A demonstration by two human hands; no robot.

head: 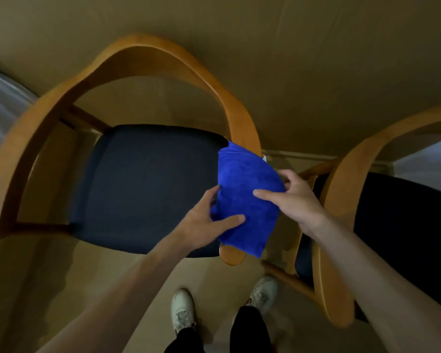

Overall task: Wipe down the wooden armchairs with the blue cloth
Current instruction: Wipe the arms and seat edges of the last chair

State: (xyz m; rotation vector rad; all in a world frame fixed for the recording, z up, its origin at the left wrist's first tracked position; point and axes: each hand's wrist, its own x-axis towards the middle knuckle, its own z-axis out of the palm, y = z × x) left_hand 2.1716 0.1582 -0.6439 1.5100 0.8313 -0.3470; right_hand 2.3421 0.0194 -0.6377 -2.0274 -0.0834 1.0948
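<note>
Cloth, the blue cloth point(250, 200), is draped over the front end of the near armchair's point(127, 62) right armrest, its long axis along the rail. It is pinched by the left hand point(204, 222) from the seat side and gripped, apparently, by the right hand point(294, 197) from the outer side. A second armchair point(341, 200) stands just beyond that armrest.

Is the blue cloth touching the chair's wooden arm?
Touching. The head view shows the blue cloth draped over the wooden arm of the left chair, held by the left hand and right hand.
</note>
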